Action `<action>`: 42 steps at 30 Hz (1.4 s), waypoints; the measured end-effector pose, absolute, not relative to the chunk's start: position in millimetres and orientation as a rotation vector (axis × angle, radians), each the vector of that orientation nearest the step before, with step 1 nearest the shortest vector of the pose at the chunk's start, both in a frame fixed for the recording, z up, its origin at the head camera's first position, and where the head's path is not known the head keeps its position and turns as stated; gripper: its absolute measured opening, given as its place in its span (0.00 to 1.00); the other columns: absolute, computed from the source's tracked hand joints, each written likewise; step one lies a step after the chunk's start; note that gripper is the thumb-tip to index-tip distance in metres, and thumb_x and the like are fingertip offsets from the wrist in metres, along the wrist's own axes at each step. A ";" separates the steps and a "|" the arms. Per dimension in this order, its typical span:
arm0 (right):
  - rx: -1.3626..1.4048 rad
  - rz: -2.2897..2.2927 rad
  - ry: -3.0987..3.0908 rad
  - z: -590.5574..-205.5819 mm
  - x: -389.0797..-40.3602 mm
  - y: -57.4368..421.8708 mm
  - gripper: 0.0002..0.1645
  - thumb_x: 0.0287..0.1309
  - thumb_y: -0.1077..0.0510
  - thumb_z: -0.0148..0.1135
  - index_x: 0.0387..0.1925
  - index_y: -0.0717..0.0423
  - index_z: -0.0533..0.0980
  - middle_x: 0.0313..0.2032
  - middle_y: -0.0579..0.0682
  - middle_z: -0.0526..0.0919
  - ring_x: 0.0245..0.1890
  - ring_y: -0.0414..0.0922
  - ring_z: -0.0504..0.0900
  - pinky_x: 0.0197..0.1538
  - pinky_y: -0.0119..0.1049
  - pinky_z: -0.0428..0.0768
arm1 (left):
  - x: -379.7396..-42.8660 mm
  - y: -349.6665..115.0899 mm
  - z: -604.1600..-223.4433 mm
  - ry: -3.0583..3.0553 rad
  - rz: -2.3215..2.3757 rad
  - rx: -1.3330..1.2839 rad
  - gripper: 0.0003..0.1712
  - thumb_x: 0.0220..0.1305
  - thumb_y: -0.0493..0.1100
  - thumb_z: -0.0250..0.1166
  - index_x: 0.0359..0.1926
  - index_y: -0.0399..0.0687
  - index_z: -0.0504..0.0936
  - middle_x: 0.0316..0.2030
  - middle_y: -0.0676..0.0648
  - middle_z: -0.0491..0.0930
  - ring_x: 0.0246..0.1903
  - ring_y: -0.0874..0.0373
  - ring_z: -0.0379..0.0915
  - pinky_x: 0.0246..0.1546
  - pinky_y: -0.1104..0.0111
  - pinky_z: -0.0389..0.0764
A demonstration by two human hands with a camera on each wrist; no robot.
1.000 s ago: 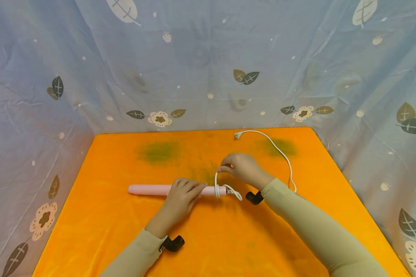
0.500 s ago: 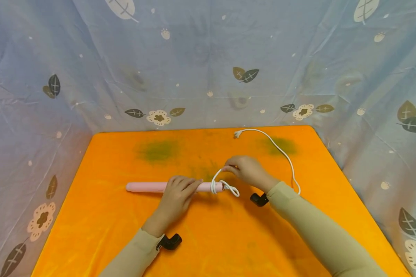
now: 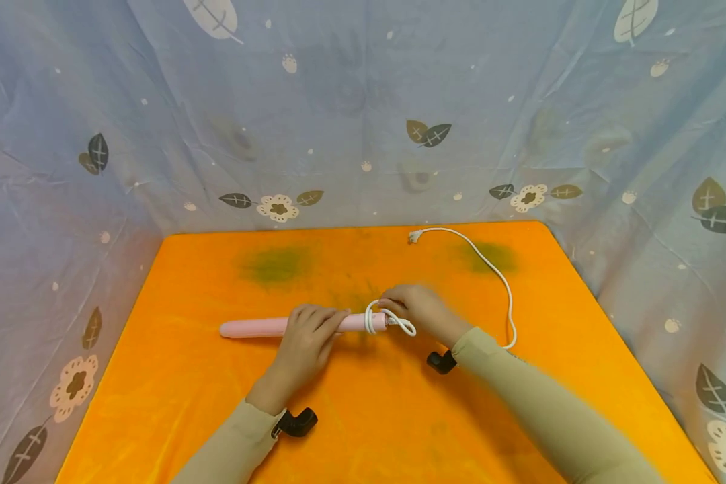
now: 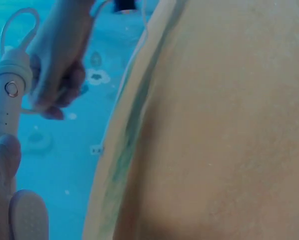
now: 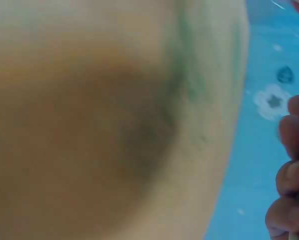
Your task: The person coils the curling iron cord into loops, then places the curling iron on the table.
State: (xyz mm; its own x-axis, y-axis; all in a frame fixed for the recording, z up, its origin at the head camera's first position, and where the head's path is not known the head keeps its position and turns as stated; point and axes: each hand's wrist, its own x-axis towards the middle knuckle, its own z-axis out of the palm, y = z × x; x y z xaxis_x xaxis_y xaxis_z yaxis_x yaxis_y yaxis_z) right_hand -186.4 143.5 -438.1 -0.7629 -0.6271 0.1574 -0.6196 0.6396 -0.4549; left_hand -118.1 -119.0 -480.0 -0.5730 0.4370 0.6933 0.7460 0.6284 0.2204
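Note:
A pink hair straightener (image 3: 251, 329) lies across the middle of the table, gripped round its body by my left hand (image 3: 305, 338). In the left wrist view, a round button and small dots show on its handle (image 4: 7, 102). White cord (image 3: 369, 321) is looped round the handle's right end. My right hand (image 3: 420, 310), somewhat blurred, pinches this cord just beyond that end. From the right wrist, only curled fingers (image 5: 293, 177) appear at the frame's edge; the straightener is out of that view.
The loose cord (image 3: 501, 275) curves over the back right of the orange-covered table (image 3: 218, 417), ending in a white plug (image 3: 415, 236) near the back edge. Patterned curtains (image 3: 363, 101) stand at the back and both sides. A black wrist camera (image 3: 299, 422) sits on the left wrist.
The right hand has shifted out to the right, then back left and lower, drawing the cord loop smaller and closer round the handle. The straightener has slid slightly left; the left hand still grips it.

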 end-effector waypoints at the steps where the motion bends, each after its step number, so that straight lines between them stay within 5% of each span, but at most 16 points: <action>1: -1.072 -0.803 2.809 -443.8 -182.7 143.9 0.07 0.66 0.54 0.60 0.39 0.46 0.83 0.33 0.37 0.82 0.32 0.37 0.77 0.39 0.33 0.77 | -118.2 -118.4 -480.0 -2.249 -0.671 -0.917 0.21 0.62 0.41 0.66 0.56 0.45 0.80 0.45 0.46 0.79 0.44 0.47 0.73 0.51 0.51 0.68; 8: -1.233 -0.926 2.877 -470.6 -154.1 142.8 0.03 0.60 0.63 0.64 0.36 0.56 0.78 0.28 0.46 0.79 0.25 0.41 0.76 0.31 0.32 0.76 | -120.2 -114.7 -481.0 -2.278 -0.684 -0.860 0.24 0.59 0.40 0.68 0.58 0.46 0.79 0.44 0.45 0.80 0.43 0.46 0.73 0.51 0.52 0.68; 12: -1.327 -0.785 3.016 -474.7 -140.3 137.4 0.08 0.60 0.63 0.65 0.41 0.54 0.77 0.36 0.49 0.81 0.35 0.44 0.82 0.38 0.35 0.80 | -121.5 -113.1 -481.7 -2.288 -0.680 -0.842 0.23 0.61 0.41 0.67 0.58 0.46 0.79 0.44 0.45 0.80 0.43 0.46 0.73 0.51 0.52 0.68; 15: -1.218 -0.720 3.018 -472.0 -130.5 131.5 0.06 0.64 0.60 0.62 0.42 0.53 0.78 0.37 0.47 0.81 0.36 0.43 0.82 0.38 0.36 0.81 | -121.5 -113.6 -482.5 -2.302 -0.671 -0.831 0.22 0.62 0.41 0.66 0.58 0.47 0.79 0.44 0.45 0.80 0.44 0.46 0.73 0.51 0.52 0.68; 23: -1.135 -0.588 2.987 -459.1 -122.6 122.9 0.04 0.67 0.58 0.58 0.33 0.50 0.74 0.21 0.41 0.71 0.20 0.38 0.68 0.26 0.32 0.72 | -123.8 -113.6 -481.5 -2.326 -0.676 -0.809 0.23 0.62 0.40 0.66 0.59 0.47 0.79 0.45 0.45 0.80 0.44 0.46 0.73 0.52 0.52 0.68; 36: -1.331 -0.503 3.058 -453.2 -114.3 122.1 0.14 0.62 0.56 0.64 0.23 0.48 0.69 0.15 0.38 0.60 0.14 0.35 0.60 0.18 0.28 0.63 | -131.8 -114.6 -478.7 -2.345 -0.670 -0.770 0.23 0.61 0.39 0.68 0.58 0.45 0.79 0.45 0.45 0.81 0.44 0.46 0.74 0.51 0.52 0.69; 42: -1.536 -0.429 3.007 -443.9 -111.2 124.2 0.09 0.62 0.56 0.63 0.27 0.49 0.73 0.18 0.38 0.66 0.16 0.33 0.61 0.20 0.27 0.64 | -134.2 -116.2 -481.0 -2.363 -0.650 -0.766 0.23 0.61 0.39 0.68 0.58 0.47 0.79 0.45 0.45 0.81 0.43 0.46 0.74 0.51 0.52 0.68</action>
State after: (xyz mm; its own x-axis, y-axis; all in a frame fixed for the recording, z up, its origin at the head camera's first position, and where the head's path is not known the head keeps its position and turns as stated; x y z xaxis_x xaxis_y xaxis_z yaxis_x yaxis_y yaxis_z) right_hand -111.2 124.2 -443.9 -0.5655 -0.7509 0.3411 -0.8164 0.5685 -0.1020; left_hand -134.2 -116.2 -481.0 -0.6760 0.3674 0.6388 0.6424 0.7185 0.2666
